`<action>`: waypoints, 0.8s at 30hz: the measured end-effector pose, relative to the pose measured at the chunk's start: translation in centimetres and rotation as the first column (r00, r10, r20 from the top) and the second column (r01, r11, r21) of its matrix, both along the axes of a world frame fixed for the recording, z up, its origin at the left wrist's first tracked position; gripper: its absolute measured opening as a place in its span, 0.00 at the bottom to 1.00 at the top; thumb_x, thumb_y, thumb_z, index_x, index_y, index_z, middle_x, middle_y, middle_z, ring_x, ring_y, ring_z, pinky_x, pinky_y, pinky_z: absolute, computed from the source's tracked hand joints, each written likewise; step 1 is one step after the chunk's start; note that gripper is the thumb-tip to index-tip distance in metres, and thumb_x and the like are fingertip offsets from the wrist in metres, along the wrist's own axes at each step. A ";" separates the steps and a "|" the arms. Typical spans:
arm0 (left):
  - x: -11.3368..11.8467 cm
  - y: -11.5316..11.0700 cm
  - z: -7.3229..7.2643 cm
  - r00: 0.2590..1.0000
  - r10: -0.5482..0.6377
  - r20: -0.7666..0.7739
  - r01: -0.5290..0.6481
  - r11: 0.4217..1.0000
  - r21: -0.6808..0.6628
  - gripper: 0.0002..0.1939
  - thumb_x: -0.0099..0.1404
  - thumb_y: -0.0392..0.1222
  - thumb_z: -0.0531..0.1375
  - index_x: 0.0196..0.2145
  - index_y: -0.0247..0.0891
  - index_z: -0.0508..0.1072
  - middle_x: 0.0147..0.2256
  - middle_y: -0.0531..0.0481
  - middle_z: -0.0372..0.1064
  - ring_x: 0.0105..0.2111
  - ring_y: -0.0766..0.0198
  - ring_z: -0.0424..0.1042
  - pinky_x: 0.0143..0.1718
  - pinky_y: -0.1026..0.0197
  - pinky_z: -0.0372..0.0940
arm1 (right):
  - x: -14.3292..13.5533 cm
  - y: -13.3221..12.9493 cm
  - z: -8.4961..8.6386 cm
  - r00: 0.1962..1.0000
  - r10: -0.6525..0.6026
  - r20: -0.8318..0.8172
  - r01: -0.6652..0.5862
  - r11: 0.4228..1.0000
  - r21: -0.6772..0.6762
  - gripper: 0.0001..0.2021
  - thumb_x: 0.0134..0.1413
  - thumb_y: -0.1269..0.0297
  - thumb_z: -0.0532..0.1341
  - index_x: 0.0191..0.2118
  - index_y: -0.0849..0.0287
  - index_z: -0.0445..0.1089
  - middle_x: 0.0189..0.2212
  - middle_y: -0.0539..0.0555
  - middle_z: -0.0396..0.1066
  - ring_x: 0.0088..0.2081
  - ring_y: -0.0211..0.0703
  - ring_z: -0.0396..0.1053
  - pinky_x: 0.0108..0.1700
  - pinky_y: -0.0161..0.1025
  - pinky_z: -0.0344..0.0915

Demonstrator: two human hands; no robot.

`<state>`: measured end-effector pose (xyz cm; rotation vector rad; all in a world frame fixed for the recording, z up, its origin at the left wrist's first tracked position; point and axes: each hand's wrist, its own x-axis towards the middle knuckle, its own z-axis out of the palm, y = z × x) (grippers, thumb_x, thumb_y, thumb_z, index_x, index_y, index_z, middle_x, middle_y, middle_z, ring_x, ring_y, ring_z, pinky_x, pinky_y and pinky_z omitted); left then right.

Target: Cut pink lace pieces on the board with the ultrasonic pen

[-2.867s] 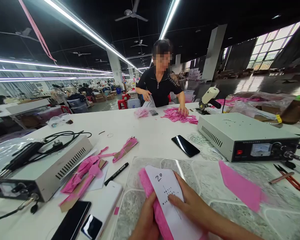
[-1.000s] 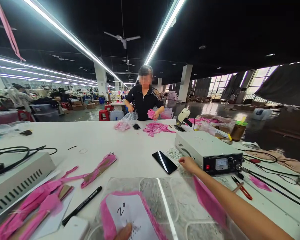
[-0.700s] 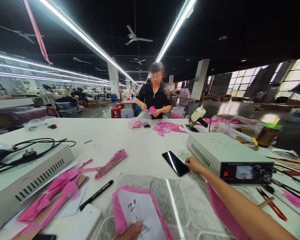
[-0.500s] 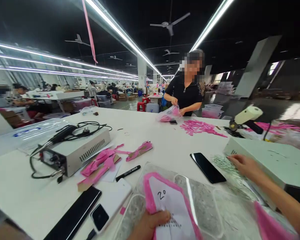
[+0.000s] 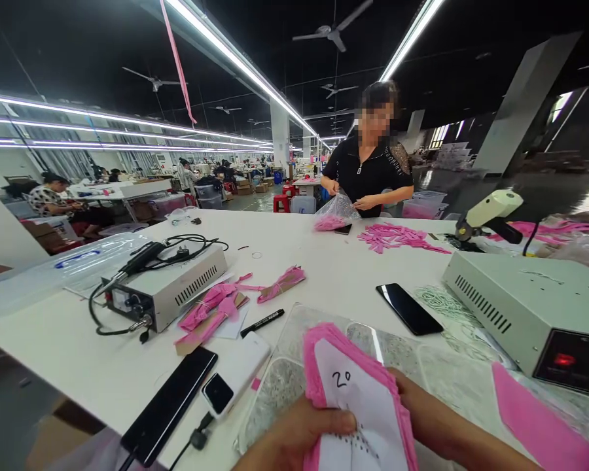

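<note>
A stack of pink fabric pieces point(image 5: 319, 356) with a white paper pattern point(image 5: 358, 405) marked "20" on top sits at the near table edge. My left hand point(image 5: 294, 435) grips its lower left side, thumb on the paper. My right hand point(image 5: 422, 412) holds the right edge from beneath. The stack rests above a clear plastic sheet point(image 5: 294, 386) on the white table point(image 5: 324, 275).
A black phone point(image 5: 409, 309) and rubber bands point(image 5: 439, 301) lie by a grey machine box point(image 5: 530, 307) on the right. Left: another machine box point(image 5: 171, 288), pink bundles point(image 5: 216, 307), a marker point(image 5: 262, 322), phones point(image 5: 169, 405). A person across the table holds a plastic bag point(image 5: 334, 212) near pink pieces point(image 5: 395, 237).
My right hand has come back from the rubber bands by the machine box to the pink stack. The view has turned left. The person opposite is now putting pieces into the bag.
</note>
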<state>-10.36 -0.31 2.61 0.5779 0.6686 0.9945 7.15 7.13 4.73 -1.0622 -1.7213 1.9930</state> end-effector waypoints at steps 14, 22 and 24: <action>-1.1 1.0 3.0 0.872 -0.371 -0.318 0.392 0.920 0.001 0.30 0.36 0.43 0.77 0.39 0.32 0.80 0.37 0.43 0.77 0.41 0.51 0.75 0.44 0.57 0.66 | 4.3 2.9 0.5 0.901 -0.095 -0.424 -0.051 0.946 -0.320 0.17 0.42 0.56 0.68 0.37 0.61 0.71 0.09 0.34 0.46 0.11 0.23 0.27 0.09 0.24 0.31; 0.1 2.8 3.7 0.784 -0.451 -0.427 0.444 0.888 -0.123 0.30 0.34 0.36 0.74 0.39 0.35 0.79 0.36 0.46 0.75 0.39 0.53 0.72 0.46 0.53 0.65 | 5.1 3.9 5.0 0.862 0.193 -0.469 -0.322 0.923 -0.212 0.25 0.57 0.60 0.60 0.58 0.66 0.66 0.14 0.45 0.70 0.08 0.24 0.33 0.08 0.25 0.37; 0.4 3.1 3.3 0.762 -0.459 -0.457 0.445 0.883 -0.146 0.28 0.33 0.35 0.73 0.37 0.36 0.79 0.35 0.47 0.75 0.38 0.54 0.72 0.45 0.53 0.65 | 4.4 3.6 6.6 0.851 0.355 -0.388 -0.440 0.884 -0.156 0.29 0.58 0.57 0.59 0.62 0.65 0.61 0.16 0.45 0.72 0.07 0.25 0.37 0.08 0.25 0.39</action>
